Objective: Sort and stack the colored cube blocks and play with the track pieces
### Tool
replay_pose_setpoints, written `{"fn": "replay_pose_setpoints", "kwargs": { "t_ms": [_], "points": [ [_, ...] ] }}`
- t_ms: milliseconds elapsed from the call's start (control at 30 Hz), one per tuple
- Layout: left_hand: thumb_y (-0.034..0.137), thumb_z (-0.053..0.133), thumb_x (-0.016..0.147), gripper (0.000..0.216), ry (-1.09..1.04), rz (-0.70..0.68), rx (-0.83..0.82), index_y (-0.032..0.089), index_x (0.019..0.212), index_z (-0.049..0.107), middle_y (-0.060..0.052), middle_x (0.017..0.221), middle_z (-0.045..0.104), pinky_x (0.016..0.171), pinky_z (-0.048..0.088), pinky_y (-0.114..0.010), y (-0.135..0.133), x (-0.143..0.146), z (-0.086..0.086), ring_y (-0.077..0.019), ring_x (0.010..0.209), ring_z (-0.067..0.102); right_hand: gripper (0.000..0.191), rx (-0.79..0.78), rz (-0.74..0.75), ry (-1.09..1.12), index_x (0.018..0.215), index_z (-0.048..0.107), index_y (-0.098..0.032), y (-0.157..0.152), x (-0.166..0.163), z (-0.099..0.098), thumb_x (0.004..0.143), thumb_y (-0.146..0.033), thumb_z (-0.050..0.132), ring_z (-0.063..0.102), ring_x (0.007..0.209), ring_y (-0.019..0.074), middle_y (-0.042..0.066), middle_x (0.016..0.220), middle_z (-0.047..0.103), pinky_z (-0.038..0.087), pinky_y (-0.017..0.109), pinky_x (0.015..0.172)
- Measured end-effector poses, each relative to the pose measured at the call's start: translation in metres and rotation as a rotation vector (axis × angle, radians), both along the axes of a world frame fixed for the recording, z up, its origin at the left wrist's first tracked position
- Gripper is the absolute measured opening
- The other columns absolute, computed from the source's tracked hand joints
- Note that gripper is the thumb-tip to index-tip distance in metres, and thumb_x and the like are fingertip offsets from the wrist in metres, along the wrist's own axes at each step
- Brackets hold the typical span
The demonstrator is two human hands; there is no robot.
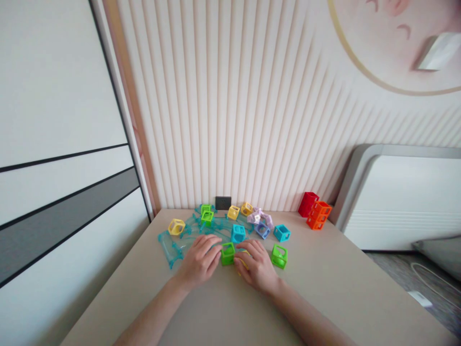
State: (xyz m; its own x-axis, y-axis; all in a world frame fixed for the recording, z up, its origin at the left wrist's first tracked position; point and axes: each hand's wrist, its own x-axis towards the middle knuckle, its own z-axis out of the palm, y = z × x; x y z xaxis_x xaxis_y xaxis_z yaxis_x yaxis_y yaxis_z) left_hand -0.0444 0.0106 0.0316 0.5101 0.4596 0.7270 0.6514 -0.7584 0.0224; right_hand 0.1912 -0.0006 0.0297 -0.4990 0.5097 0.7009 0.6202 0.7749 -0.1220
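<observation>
My left hand [202, 259] is low over the table, its fingers bent loosely to the right and its fingertips beside a green cube block [227, 254]. I see nothing in its grasp. My right hand [258, 267] is closed around a yellow block [245, 259], which is mostly hidden under the fingers. That yellow block sits at the right side of the green cube; whether the two are joined I cannot tell. Just behind them stands a blue cube block [238, 233]. Another green cube block [280, 256] lies to the right of my right hand.
Translucent teal track pieces [167, 247] spread behind and left of my hands. Yellow block [176, 227], lilac pieces [254, 216], purple block [262, 230] and second blue block [282, 233] lie around. Red [308, 204] and orange blocks [318, 215] stand back right, near the ribbed wall [223, 105].
</observation>
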Motion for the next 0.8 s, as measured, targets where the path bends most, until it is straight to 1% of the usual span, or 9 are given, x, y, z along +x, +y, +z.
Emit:
{"fn": "replay_pose_setpoints", "kwargs": {
  "t_ms": [33, 67, 133, 233, 367, 467, 567, 700, 800],
  "points": [
    [0.013, 0.047, 0.093, 0.028, 0.064, -0.020, -0.017, 0.018, 0.113, 0.066, -0.011, 0.118, 0.069, 0.101, 0.050, -0.042, -0.003, 0.009, -0.002, -0.0241, 0.114, 0.062, 0.012, -0.012, -0.004, -0.002, 0.094, 0.066, -0.024, 0.001, -0.007, -0.001, 0.093, -0.020, 0.054, 0.065, 0.095, 0.0243, 0.009, 0.102, 0.071, 0.053, 0.042, 0.083],
    [0.011, 0.046, 0.092, 0.034, 0.104, -0.045, -0.029, 0.016, 0.120, 0.064, -0.012, 0.122, 0.068, 0.103, 0.050, -0.042, -0.005, 0.016, -0.005, -0.0244, 0.117, 0.061, 0.012, -0.024, -0.007, -0.006, 0.094, 0.066, -0.023, 0.002, -0.012, -0.002, 0.093, -0.020, 0.055, 0.064, 0.096, 0.0247, 0.010, 0.103, 0.071, 0.053, 0.043, 0.084],
    [0.008, 0.046, 0.090, 0.042, 0.132, -0.046, -0.068, 0.014, 0.128, 0.060, -0.013, 0.128, 0.066, 0.105, 0.049, -0.043, -0.007, 0.026, -0.011, -0.0250, 0.121, 0.059, 0.013, -0.061, -0.017, -0.024, 0.100, 0.066, -0.022, 0.002, -0.013, -0.005, 0.091, -0.020, 0.057, 0.063, 0.100, 0.0260, 0.011, 0.107, 0.070, 0.053, 0.044, 0.087],
    [0.011, 0.048, 0.091, 0.045, 0.161, -0.023, -0.138, 0.016, 0.134, 0.056, -0.012, 0.133, 0.064, 0.105, 0.048, -0.046, -0.006, 0.028, -0.019, -0.0261, 0.122, 0.058, 0.029, -0.135, -0.041, -0.068, 0.119, 0.062, -0.024, -0.001, -0.002, -0.008, 0.090, -0.025, 0.061, 0.061, 0.109, 0.0287, 0.012, 0.118, 0.066, 0.051, 0.048, 0.093],
    [0.016, 0.053, 0.092, 0.040, 0.191, -0.003, -0.207, 0.020, 0.132, 0.058, -0.010, 0.133, 0.065, 0.105, 0.047, -0.048, -0.004, 0.023, -0.022, -0.0266, 0.121, 0.059, 0.048, -0.228, -0.049, -0.094, 0.136, 0.052, -0.025, -0.002, 0.015, -0.009, 0.090, -0.031, 0.064, 0.060, 0.115, 0.0306, 0.014, 0.126, 0.063, 0.049, 0.051, 0.098],
    [0.015, 0.054, 0.092, 0.039, 0.195, -0.010, -0.215, 0.018, 0.130, 0.060, -0.010, 0.129, 0.067, 0.104, 0.048, -0.047, -0.003, 0.021, -0.021, -0.0264, 0.120, 0.059, 0.057, -0.277, -0.052, -0.097, 0.142, 0.046, -0.025, -0.001, 0.020, -0.009, 0.089, -0.036, 0.066, 0.058, 0.120, 0.0307, 0.014, 0.131, 0.061, 0.049, 0.050, 0.101],
    [0.012, 0.050, 0.092, 0.039, 0.180, -0.023, -0.214, 0.019, 0.129, 0.061, -0.009, 0.125, 0.069, 0.103, 0.049, -0.046, -0.002, 0.021, -0.021, -0.0253, 0.119, 0.060, 0.064, -0.299, -0.044, -0.110, 0.145, 0.043, -0.026, 0.000, 0.022, -0.008, 0.087, -0.037, 0.069, 0.057, 0.122, 0.0299, 0.013, 0.135, 0.059, 0.048, 0.047, 0.102],
    [0.013, 0.048, 0.094, 0.038, 0.140, -0.035, -0.216, 0.022, 0.128, 0.063, -0.008, 0.119, 0.071, 0.101, 0.051, -0.044, -0.001, 0.020, -0.021, -0.0241, 0.116, 0.061, 0.067, -0.330, -0.032, -0.134, 0.147, 0.043, -0.027, 0.000, 0.023, -0.008, 0.086, -0.034, 0.070, 0.058, 0.120, 0.0299, 0.012, 0.134, 0.060, 0.047, 0.048, 0.103],
    [0.013, 0.047, 0.096, 0.035, 0.117, -0.032, -0.222, 0.022, 0.124, 0.065, -0.007, 0.114, 0.073, 0.098, 0.052, -0.042, 0.001, 0.019, -0.020, -0.0229, 0.112, 0.063, 0.057, -0.368, -0.016, -0.141, 0.141, 0.050, -0.027, 0.002, 0.024, -0.007, 0.088, -0.033, 0.069, 0.060, 0.114, 0.0293, 0.011, 0.126, 0.065, 0.047, 0.048, 0.100]
  ]
}}
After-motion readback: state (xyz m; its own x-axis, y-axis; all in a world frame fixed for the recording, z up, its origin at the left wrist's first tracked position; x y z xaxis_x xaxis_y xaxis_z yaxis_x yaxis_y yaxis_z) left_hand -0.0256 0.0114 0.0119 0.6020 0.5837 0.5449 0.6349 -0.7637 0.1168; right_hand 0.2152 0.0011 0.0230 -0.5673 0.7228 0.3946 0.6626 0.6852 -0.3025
